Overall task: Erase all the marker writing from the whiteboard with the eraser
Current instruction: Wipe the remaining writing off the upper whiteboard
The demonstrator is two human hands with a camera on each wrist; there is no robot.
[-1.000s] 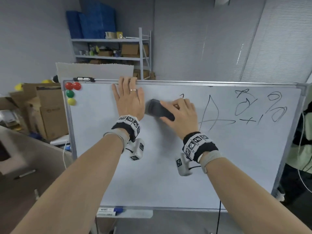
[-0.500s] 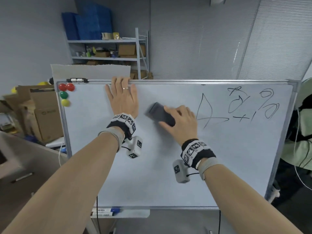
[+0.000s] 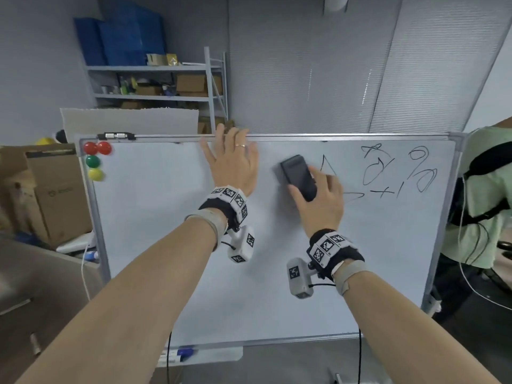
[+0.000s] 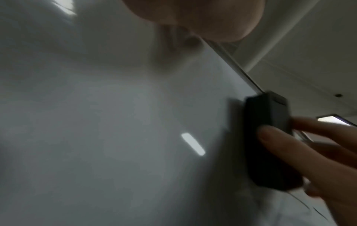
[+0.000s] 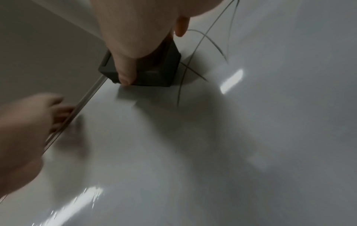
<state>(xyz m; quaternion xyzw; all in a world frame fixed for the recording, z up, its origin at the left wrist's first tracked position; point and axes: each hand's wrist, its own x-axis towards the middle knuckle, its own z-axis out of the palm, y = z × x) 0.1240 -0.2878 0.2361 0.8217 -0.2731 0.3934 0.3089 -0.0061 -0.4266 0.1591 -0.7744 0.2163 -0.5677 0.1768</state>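
Observation:
The whiteboard stands upright before me, its left and middle wiped bare. Black marker writing remains at the upper right, with a triangle-like figure beside my right hand. My right hand grips the dark grey eraser flat against the board, just left of that figure. The eraser also shows in both wrist views, with marker lines running right beside it. My left hand lies flat on the board near its top edge, fingers straight.
Red, green and yellow magnets sit in the board's top left corner. Markers lie in the tray below. Cardboard boxes stand at the left, metal shelves behind. A person in a green shirt stands at the right edge.
My right hand has slid the eraser to the right across the board, up to the triangle figure. The small mark above the eraser is gone. The left hand stays flat on the board.

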